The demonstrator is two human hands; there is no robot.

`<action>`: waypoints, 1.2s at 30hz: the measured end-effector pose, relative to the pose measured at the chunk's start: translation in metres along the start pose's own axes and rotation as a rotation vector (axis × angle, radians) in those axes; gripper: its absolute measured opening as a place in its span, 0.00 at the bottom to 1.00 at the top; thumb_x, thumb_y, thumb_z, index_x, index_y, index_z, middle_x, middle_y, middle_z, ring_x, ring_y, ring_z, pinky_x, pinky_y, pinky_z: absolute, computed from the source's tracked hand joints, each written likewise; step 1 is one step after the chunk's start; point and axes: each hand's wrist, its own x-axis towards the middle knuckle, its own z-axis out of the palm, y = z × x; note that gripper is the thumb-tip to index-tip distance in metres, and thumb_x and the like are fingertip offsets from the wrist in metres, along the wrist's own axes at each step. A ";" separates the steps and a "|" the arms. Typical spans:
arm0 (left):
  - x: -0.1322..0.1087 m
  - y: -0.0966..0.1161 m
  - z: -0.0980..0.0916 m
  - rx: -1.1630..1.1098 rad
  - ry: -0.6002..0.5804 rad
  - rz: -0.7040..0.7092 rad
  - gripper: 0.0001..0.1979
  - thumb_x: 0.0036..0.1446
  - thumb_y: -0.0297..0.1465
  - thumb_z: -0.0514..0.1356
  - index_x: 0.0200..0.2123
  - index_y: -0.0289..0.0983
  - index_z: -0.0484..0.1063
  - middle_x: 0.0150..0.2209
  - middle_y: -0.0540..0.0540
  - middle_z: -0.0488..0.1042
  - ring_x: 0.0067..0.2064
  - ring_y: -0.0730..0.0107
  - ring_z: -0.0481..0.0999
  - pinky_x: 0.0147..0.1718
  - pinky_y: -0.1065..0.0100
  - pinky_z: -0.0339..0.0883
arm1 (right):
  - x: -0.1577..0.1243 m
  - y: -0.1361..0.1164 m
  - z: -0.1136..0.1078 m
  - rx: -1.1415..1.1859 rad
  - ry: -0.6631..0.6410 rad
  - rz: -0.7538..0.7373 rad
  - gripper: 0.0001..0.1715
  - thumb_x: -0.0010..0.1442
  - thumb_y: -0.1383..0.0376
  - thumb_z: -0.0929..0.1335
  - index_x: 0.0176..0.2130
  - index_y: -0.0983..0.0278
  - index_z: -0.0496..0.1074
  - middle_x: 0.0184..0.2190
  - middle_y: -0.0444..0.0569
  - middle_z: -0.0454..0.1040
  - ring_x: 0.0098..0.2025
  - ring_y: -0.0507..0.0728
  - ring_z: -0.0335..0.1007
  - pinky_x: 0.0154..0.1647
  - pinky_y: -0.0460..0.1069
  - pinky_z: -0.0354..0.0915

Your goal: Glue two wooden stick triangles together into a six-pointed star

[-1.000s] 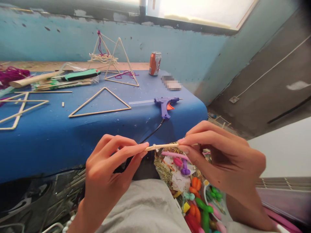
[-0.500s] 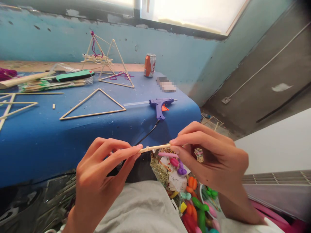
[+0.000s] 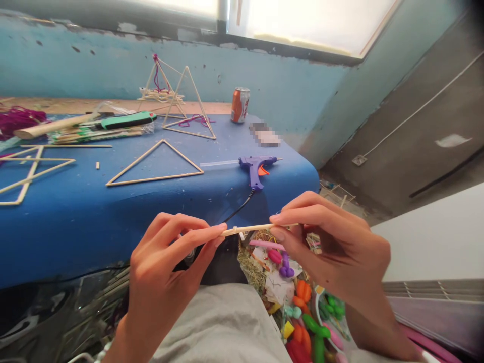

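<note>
A thin wooden stick (image 3: 252, 228) spans the gap between my two hands, nearly level, in front of the table's edge. My left hand (image 3: 174, 257) pinches its left end between thumb and fingers. At the other end, my right hand (image 3: 333, 242) pinches it the same way. A small clear blob, looking like glue, sits on the stick near my left fingertips. Beyond my hands, a purple glue gun (image 3: 254, 169) with an orange trigger lies on the blue table (image 3: 170, 196). To its left rests a flat triangle of sticks (image 3: 155, 179).
A stick pyramid frame (image 3: 189, 101) with purple yarn stands at the back, near a drink can (image 3: 240, 105). A green-handled cutter (image 3: 128, 120) lies on packed sticks at left. Colourful balloons (image 3: 302, 322) and scraps fill the floor below. A black cord (image 3: 240, 206) hangs from the glue gun.
The view has shifted slightly, so the table and its objects appear a little further right. Both hands keep their pinch on the stick.
</note>
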 end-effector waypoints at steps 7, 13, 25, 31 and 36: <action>0.002 0.002 -0.001 -0.014 -0.004 0.013 0.10 0.60 0.25 0.67 0.42 0.46 0.80 0.34 0.51 0.79 0.36 0.69 0.74 0.36 0.65 0.70 | 0.000 0.000 0.001 0.030 -0.013 0.006 0.16 0.62 0.74 0.72 0.47 0.56 0.78 0.35 0.45 0.74 0.25 0.48 0.65 0.18 0.44 0.62; 0.003 0.001 -0.001 -0.045 -0.012 -0.012 0.09 0.60 0.23 0.66 0.40 0.44 0.80 0.33 0.51 0.79 0.36 0.70 0.73 0.36 0.66 0.69 | 0.001 0.003 0.004 0.042 -0.010 0.010 0.19 0.62 0.73 0.71 0.50 0.55 0.77 0.37 0.46 0.76 0.26 0.50 0.67 0.18 0.46 0.63; 0.006 -0.009 -0.015 0.010 0.034 -0.040 0.07 0.62 0.25 0.66 0.40 0.43 0.81 0.34 0.52 0.79 0.37 0.72 0.72 0.39 0.68 0.68 | 0.026 -0.001 0.016 -0.027 -0.092 -0.107 0.14 0.64 0.74 0.70 0.46 0.58 0.76 0.38 0.45 0.74 0.25 0.47 0.64 0.22 0.44 0.63; 0.000 -0.040 -0.052 0.238 0.153 -0.079 0.07 0.63 0.28 0.65 0.42 0.45 0.81 0.37 0.52 0.79 0.39 0.70 0.72 0.42 0.66 0.68 | 0.079 -0.005 0.064 -0.089 -0.240 -0.301 0.06 0.68 0.71 0.67 0.41 0.61 0.74 0.36 0.44 0.74 0.25 0.46 0.62 0.26 0.45 0.60; -0.004 -0.081 -0.094 0.467 0.240 -0.171 0.07 0.65 0.34 0.63 0.44 0.45 0.81 0.38 0.50 0.79 0.41 0.65 0.72 0.42 0.63 0.67 | 0.132 -0.009 0.131 -0.163 -0.431 -0.342 0.07 0.66 0.72 0.67 0.38 0.63 0.74 0.39 0.44 0.76 0.30 0.48 0.65 0.33 0.46 0.57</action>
